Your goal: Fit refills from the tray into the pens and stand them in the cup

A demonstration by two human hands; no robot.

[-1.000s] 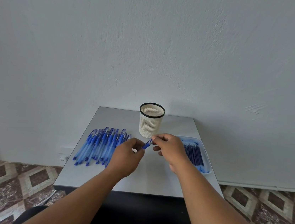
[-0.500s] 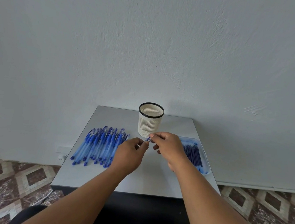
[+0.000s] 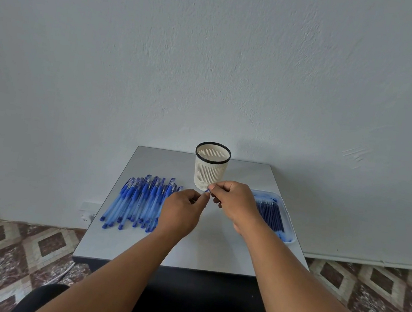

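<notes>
Both hands meet above the middle of the tabletop (image 3: 214, 247), in front of the cup (image 3: 210, 168). The right hand (image 3: 235, 203) pinches the blue tip of a pen (image 3: 207, 190); the left hand (image 3: 182, 212) curls round the rest, hiding it. The pen's long axis seems to run hand to hand. Spare pens (image 3: 140, 199) lie toward the left edge, the tray (image 3: 291, 227) of refills (image 3: 270, 214) by the right edge.

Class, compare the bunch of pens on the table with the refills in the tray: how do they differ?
The pens lie loose on the bare table, left of the cup; the refills lie in the tray on the right. The pens look thicker, with pale translucent barrels; the refills are thin and dark. Both are blue and lie flat.
</notes>
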